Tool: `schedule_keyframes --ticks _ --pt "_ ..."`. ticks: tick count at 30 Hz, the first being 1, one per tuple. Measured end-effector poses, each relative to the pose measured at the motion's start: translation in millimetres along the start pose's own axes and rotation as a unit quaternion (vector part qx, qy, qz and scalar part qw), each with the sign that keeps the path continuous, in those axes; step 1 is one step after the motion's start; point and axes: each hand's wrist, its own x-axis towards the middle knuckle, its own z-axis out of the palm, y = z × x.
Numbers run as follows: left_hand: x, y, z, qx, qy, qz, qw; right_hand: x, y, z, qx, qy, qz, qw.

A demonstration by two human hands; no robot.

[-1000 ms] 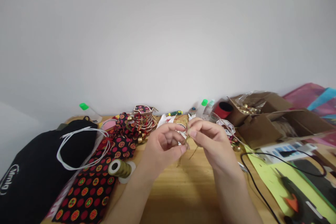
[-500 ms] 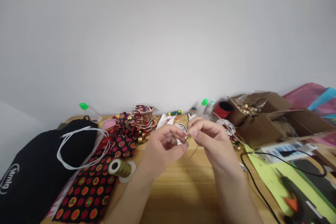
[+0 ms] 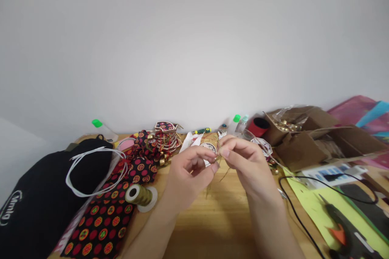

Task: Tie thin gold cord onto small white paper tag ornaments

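Note:
Above the wooden table my two hands meet, fingertips close together. My left hand is closed in a pinch on a thin olive-gold thread. Thumb and forefinger of my right hand pinch the same thread, with loose ends hanging below and between the hands. Whether a knot lies between the fingertips is too small to tell. Just behind them lies a brown packet with a round black-and-white label. A spool of olive thread lies on its side left of my left wrist.
Patterned dark fabric, a coil of white cord and a black bag lie left. A pile of fabric ornaments sits behind. Cardboard boxes, a black cable and a glue gun are on the right.
My left fingers have closed a little nearer to my right fingertips. More thread now shows, hanging beneath my left fingers. The things on the table stay in place.

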Motion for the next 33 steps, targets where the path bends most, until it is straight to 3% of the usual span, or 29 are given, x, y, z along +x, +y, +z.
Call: schedule_keyframes --ticks 7,14,22,33 --pt "-5.9 0.5 8.8 0.101 0.063 0.107 0.987 -0.6 -1.2 1.0 -0.003 0.001 0.004 1.0" --pt "-6.1 2.4 13.4 0.129 0.07 0.136 0.98 0.2 -1.9 1.4 0.019 -0.014 0.006 1.0" --pt "-5.5 6.7 15.1 0.145 0.073 0.125 0.979 -0.5 -1.6 2.2 0.023 -0.012 0.017 1.0" --pt "-6.2 7.5 17.6 0.233 0.112 0.2 0.945 -0.4 -2.6 2.9 0.024 -0.007 0.02 0.999"
